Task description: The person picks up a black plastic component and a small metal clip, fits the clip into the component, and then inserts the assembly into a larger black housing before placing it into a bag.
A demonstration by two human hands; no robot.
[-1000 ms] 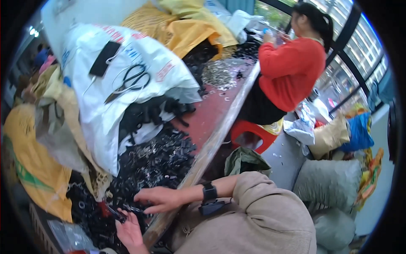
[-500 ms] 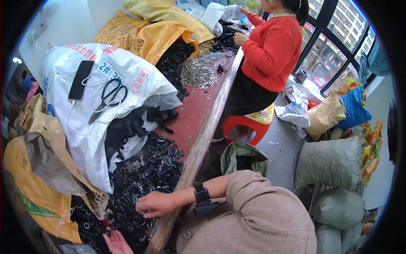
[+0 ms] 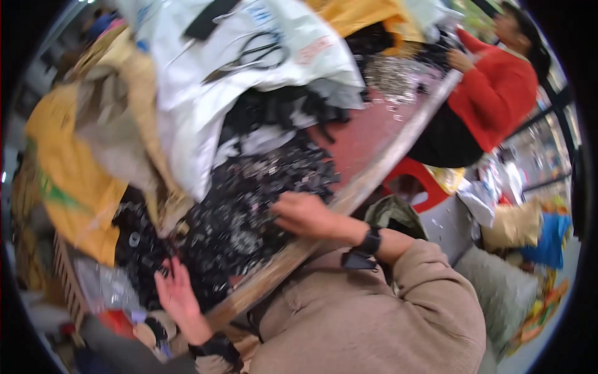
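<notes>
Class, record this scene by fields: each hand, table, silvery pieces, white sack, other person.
Left hand: palm up, dark piece at the fingers; grip too blurred to tell
Right hand: over black parts, grip unclear
Table: red-topped, edged in wood
Silvery pieces: heaped farther along
White sack: scissors and a dark flat device lie on it
Other person: in red, beside the table

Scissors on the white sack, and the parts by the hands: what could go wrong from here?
The black-handled scissors lie loose on the sloping white sack; if it shifts, they could slide toward the small black parts. The right hand is over those parts, close to the wooden table edge, so a wide sweep might knock some off.
</notes>
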